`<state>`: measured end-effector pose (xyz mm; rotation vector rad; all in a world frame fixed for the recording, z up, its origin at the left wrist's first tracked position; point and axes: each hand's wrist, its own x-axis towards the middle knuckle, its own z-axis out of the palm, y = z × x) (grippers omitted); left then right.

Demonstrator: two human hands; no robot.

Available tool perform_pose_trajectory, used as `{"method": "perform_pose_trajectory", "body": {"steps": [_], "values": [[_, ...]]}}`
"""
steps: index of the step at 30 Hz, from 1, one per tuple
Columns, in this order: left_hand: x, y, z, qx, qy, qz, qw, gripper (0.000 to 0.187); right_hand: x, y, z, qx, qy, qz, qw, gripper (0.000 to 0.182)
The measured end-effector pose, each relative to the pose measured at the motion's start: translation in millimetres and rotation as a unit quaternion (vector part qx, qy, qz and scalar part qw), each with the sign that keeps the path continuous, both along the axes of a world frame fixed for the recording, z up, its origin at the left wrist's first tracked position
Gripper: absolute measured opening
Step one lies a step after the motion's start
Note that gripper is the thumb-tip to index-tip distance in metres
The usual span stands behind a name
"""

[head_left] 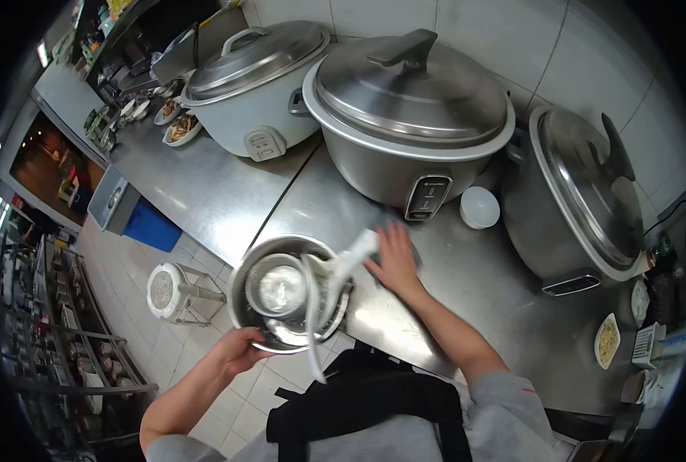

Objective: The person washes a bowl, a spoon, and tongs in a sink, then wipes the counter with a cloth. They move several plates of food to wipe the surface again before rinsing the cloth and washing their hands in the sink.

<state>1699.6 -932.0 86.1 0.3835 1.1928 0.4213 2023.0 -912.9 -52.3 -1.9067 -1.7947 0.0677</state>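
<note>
My left hand (244, 348) grips the rim of a round metal pot (240, 269) held at the counter's front edge. Inside the pot sits a smaller metal bowl (280, 286), with white long-handled utensils that look like rice paddles (348, 266) leaning out over the rim. Flat on the counter lies my right hand (395, 258), fingers stretched out, over what looks like a grey cloth (411, 245), blurred and mostly covered by the hand. Just beyond the fingertips stands a large grey rice cooker (374, 165) with its metal lid on.
A white rice cooker (227, 127) and another grey cooker (535, 223) flank the middle one. A white bowl (480, 208) stands between the grey cookers. On the steel counter (481, 308), a food dish (607, 343) lies right. A white stool (170, 292) and shelving (66, 331) are left.
</note>
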Motion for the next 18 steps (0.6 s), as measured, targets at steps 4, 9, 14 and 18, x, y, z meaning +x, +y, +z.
{"method": "perform_pose_trajectory", "body": {"steps": [4, 9, 14, 18], "values": [[-38, 15, 21, 0.025, 0.014, 0.069, 0.997, 0.037, -69, 120, -7, 0.014, -0.024, 0.067, 0.997, 0.058], [-59, 50, 34, 0.036, 0.003, 0.086, 0.996, 0.036, -138, 42, 0, 0.060, 0.051, 0.238, 0.968, 0.035], [-58, 100, 12, 0.007, -0.068, 0.067, 0.995, 0.039, 19, 6, -28, 0.004, -0.011, -0.172, 0.985, 0.045], [-11, 132, -5, 0.040, -0.093, 0.068, 0.993, 0.033, 70, -121, -16, -0.023, -0.042, -0.334, 0.941, 0.052]]}}
